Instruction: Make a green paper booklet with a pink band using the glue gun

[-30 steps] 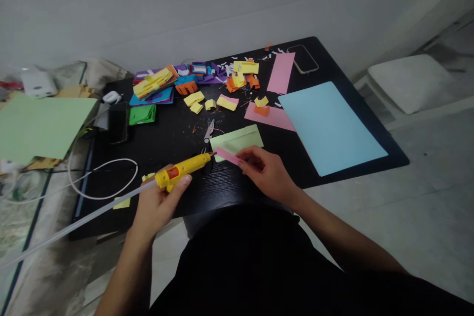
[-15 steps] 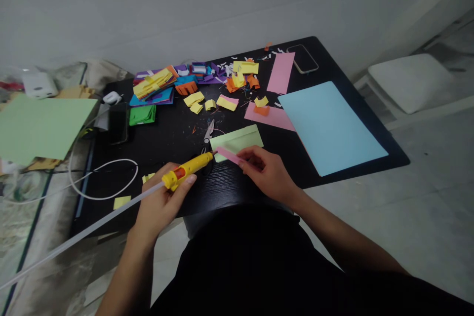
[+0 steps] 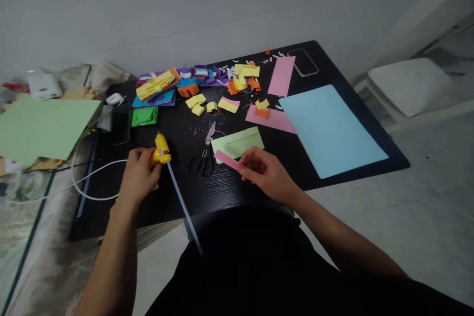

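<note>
My left hand (image 3: 139, 173) is closed on the yellow glue gun (image 3: 162, 149), whose nozzle points away from me over the left part of the table. A long, pale glue stick (image 3: 184, 207) sticks out of its back toward my body. Between the fingertips of my right hand (image 3: 264, 170) is a narrow pink paper strip (image 3: 226, 159), pinched at its near end. Beneath the strip's far end lies a folded light green paper (image 3: 239, 143). Black-handled scissors (image 3: 205, 158) rest between my two hands, their blades pointing away.
A large light blue sheet (image 3: 333, 133) covers the table's right side, beside pink paper pieces (image 3: 281, 76) and a phone (image 3: 302, 62). Colored paper bundles (image 3: 157, 85) and scraps line the back. At left are a green sheet (image 3: 44, 123) and a white cable (image 3: 92, 197).
My left hand has drawn the glue gun left, away from the pink strip, and turned its nozzle forward. The scissors' handles are now uncovered. My right hand stays nearly in place.
</note>
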A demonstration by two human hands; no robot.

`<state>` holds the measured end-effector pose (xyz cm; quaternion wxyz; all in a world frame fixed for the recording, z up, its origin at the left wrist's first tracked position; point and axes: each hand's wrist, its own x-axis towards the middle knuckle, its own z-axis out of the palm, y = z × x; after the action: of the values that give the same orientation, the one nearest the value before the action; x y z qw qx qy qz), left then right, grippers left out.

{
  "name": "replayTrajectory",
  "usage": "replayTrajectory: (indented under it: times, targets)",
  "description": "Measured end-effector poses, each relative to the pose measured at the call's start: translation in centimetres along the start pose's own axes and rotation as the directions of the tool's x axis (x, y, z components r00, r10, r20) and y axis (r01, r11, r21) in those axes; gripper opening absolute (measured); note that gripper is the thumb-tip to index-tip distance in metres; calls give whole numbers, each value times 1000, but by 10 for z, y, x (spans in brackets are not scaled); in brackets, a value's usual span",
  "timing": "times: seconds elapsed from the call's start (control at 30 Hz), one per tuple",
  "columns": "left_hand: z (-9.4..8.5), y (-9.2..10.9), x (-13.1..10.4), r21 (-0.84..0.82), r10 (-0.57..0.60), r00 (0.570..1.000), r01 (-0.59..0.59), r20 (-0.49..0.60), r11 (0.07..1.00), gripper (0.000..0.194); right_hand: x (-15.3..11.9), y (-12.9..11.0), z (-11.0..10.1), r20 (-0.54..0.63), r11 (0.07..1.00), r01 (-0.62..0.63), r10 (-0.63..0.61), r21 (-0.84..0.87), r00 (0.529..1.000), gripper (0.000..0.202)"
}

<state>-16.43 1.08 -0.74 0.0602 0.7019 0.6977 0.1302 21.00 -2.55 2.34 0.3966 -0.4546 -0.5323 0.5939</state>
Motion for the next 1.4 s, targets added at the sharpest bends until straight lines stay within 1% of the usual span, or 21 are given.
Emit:
replayTrajectory:
  times: [0.1, 0.2, 0.3, 0.37, 0.4, 0.43, 0.5, 0.53, 0.57, 0.63, 0.67, 0.7, 0.77, 0.83, 0.93, 1.03, 1.1, 1.17, 1.27, 1.3, 1.4]
  targets:
    - [9, -7, 8, 8, 30, 999, -30, 11, 1000, 47, 0, 0, 0, 13, 1000, 3, -3, -11, 1000, 17]
    - [15, -10, 15, -4, 6, 999, -6, 38, 1000, 48, -1, 0, 1, 14, 1000, 9, -9, -1, 1000, 20]
    - [14, -9, 20, -22, -24, 998, 25, 63, 999, 50, -1, 0, 3, 4, 1000, 14, -14, 9, 1000, 19]
    - [7, -1, 19, -42, -19, 999, 21, 43, 999, 52, -1, 1, 4, -21, 999, 24, -24, 21, 999, 18]
    - [3, 8, 17, -60, -7, 1000, 8, 12, 998, 51, -1, 1, 5, -31, 999, 29, -28, 30, 999, 18]
    - [-2, 19, 13, -88, 5, 999, -9, -44, 996, 48, -1, 1, 5, -36, 999, 30, -29, 36, 999, 19]
    - [-12, 50, -1, -200, 10, 988, -41, -154, 979, 35, -2, 2, 7, -39, 999, 25, -23, 39, 999, 19]
    - [-16, 69, -9, -295, -6, 987, -43, -162, 955, 30, -2, 2, 8, -39, 999, 20, -19, 38, 999, 19]
    - [-18, 89, -18, -417, -18, 992, -37, -127, 908, 28, -3, 2, 9, -38, 999, 15, -14, 39, 999, 19]
    - [-17, 126, -34, -667, 2, 999, 24, 38, 745, 33, -5, 2, 12, -35, 999, 8, -6, 50, 999, 21]
    - [-15, 142, -39, -747, 23, 994, 62, 104, 662, 35, -6, 2, 14, -32, 998, 5, -3, 59, 999, 22]
    - [-12, 155, -43, -797, 35, 987, 103, 154, 594, 33, -7, 2, 16, -26, 998, 1, 1, 68, 1000, 22]
    - [-5, 170, -46, -842, 3, 981, 163, 192, 515, 25, -9, 3, 19, -13, 997, -4, 5, 80, 1000, 22]
    - [0, 173, -44, -859, -35, 978, 198, 206, 472, 24, -10, 5, 20, 1, 996, -9, 9, 92, 1000, 22]
    - [1, 168, -39, -866, -43, 973, 222, 227, 448, 26, -11, 8, 18, 32, 993, -40, 36, 109, 999, 25]
    - [-1, 162, -38, -865, -47, 970, 233, 237, 445, 25, -11, 12, 15, 117, 991, -93, 81, 99, 990, 25]
    - [-3, 161, -38, -873, -44, 968, 242, 247, 424, 23, -11, 13, 13, 176, 983, -142, 120, 117, 977, 24]
    - [-3, 160, -38, -903, -4, 965, 246, 261, 353, 20, -12, 13, 13, 222, 963, -206, 166, 171, 961, 24]
    - [-2, 157, -38, -947, 99, 957, 249, 272, 202, 36, -12, 12, 14, 287, 919, -299, 223, 258, 932, 25]
    - [-1, 156, -39, -954, 125, 954, 251, 273, 167, 38, -12, 12, 14, 310, 906, -321, 233, 274, 922, 26]
    - [5, 149, -40, -955, 159, 946, 264, 284, 132, 31, -13, 12, 13, 352, 892, -347, 237, 292, 906, 27]
